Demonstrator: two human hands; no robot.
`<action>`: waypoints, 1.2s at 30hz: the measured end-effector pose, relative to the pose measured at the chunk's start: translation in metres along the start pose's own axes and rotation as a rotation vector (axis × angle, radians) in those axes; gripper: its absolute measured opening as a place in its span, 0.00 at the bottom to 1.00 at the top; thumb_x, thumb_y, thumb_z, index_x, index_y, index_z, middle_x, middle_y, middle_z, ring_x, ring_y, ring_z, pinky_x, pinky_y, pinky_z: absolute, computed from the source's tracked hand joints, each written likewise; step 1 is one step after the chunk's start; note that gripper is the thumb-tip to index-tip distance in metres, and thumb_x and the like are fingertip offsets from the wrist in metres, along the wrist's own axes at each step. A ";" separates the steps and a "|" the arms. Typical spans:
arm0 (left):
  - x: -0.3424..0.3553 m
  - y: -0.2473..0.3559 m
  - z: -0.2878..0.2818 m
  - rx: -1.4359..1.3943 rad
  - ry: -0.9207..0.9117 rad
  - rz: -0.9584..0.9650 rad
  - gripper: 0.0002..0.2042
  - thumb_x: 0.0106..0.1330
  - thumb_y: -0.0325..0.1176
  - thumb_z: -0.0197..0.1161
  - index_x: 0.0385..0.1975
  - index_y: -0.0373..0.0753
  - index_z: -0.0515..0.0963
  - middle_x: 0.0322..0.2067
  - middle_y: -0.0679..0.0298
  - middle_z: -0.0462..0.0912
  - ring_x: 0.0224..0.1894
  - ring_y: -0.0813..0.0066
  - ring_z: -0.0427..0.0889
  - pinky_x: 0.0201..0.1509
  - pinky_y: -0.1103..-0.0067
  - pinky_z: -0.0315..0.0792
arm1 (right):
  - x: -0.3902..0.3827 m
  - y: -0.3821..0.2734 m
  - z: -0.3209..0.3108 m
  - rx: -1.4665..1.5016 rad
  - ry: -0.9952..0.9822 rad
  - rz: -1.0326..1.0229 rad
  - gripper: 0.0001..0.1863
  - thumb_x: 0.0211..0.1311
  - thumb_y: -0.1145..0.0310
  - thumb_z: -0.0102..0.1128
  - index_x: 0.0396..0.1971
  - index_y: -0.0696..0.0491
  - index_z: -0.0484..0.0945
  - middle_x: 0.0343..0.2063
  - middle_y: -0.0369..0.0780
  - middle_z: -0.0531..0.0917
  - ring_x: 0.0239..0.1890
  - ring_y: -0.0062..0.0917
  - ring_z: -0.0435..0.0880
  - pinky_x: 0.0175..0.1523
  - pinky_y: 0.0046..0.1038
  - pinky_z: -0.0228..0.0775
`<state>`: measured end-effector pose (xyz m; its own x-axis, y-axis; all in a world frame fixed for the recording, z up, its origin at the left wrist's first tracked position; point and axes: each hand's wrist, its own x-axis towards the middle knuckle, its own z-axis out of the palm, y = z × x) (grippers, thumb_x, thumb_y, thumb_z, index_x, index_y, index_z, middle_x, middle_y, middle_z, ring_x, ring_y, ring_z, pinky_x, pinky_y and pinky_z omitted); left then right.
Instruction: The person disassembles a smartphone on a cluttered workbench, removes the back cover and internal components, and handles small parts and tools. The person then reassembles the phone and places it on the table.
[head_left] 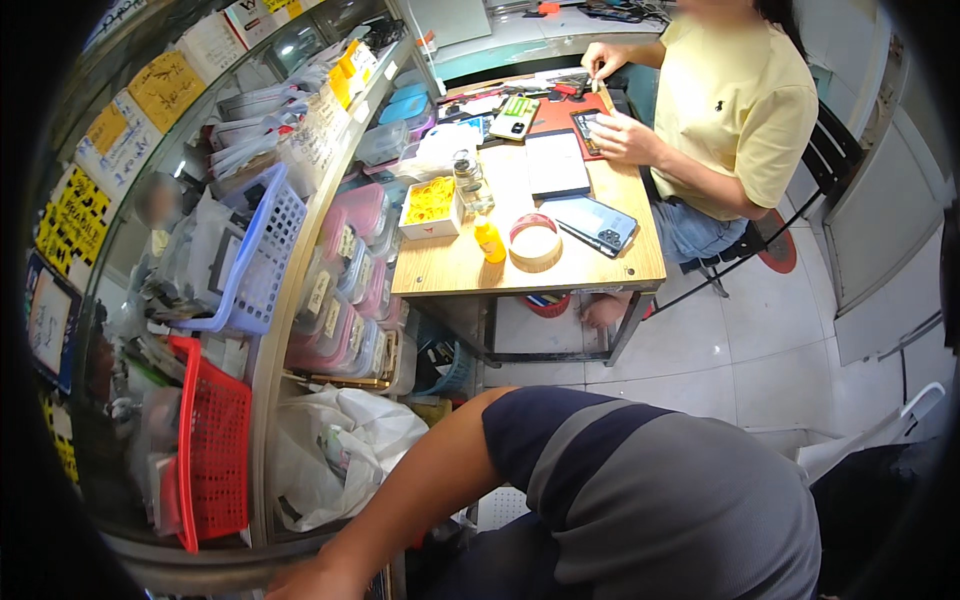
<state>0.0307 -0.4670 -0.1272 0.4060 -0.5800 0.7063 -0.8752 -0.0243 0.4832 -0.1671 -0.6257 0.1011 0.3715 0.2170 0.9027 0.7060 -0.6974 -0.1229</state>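
My right arm in a grey and navy sleeve reaches across to the lower left. My right hand (318, 578) is blurred and cut off by the lower edge, so its fingers and anything in them are hidden. It is nearest the shelf's lower edge (215, 572), below a white plastic bag (375, 425) and a red basket (215, 450). My left hand is out of view. Across the wooden table (440, 268), another person in a yellow shirt works with both hands over an opened phone (588, 135) on a red-brown mat.
On the table are a box of yellow rubber bands (430, 203), a yellow bottle (490, 240), a tape roll (535, 243), a glass jar (470, 182) and a phone (598, 224). Lidded plastic boxes (325, 320) and a blue basket (255, 250) stand left. A black chair (825, 140) is at right.
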 end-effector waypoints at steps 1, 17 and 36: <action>0.002 -0.001 0.009 -0.018 -0.020 0.000 0.11 0.77 0.35 0.66 0.40 0.31 0.80 0.34 0.49 0.84 0.35 0.59 0.82 0.41 0.68 0.77 | 0.006 0.001 -0.002 0.072 0.111 -0.089 0.15 0.69 0.57 0.62 0.29 0.53 0.86 0.27 0.49 0.87 0.33 0.48 0.87 0.38 0.50 0.76; 0.001 -0.042 0.042 -0.183 -0.093 -0.038 0.09 0.77 0.33 0.66 0.41 0.33 0.78 0.35 0.51 0.83 0.36 0.61 0.81 0.43 0.69 0.77 | 0.011 -0.016 -0.012 0.426 0.304 0.121 0.18 0.75 0.60 0.58 0.29 0.57 0.84 0.25 0.49 0.84 0.29 0.44 0.84 0.37 0.44 0.74; -0.028 -0.145 -0.056 -0.452 -0.030 -0.008 0.08 0.77 0.31 0.66 0.42 0.34 0.75 0.36 0.55 0.82 0.38 0.63 0.81 0.45 0.71 0.77 | -0.007 0.039 0.072 0.233 0.036 0.143 0.14 0.64 0.60 0.66 0.37 0.57 0.81 0.30 0.50 0.85 0.33 0.48 0.85 0.38 0.50 0.75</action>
<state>0.1609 -0.4015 -0.1883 0.3987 -0.6049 0.6894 -0.6665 0.3252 0.6708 -0.0988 -0.6053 0.0607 0.4589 0.1003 0.8828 0.7692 -0.5421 -0.3383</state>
